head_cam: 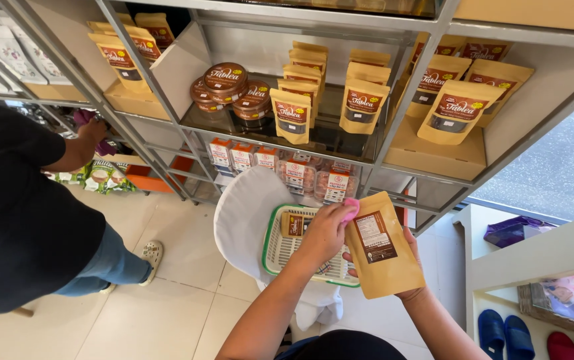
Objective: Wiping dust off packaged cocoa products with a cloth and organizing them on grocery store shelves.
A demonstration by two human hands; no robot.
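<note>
Bright, even daylight is filling the scene, seeming to come from the window point(560, 173) to the right of the fingers point(340, 217), and it is leaving only soft, faint shadows on the floor tiles point(160, 313) below and to the left of them. The glass shelf point(327, 137) above the fingers is showing mild reflections, and the wide lens is bending the shelf posts outward toward the edges, while everything is staying fairly sharp
</note>
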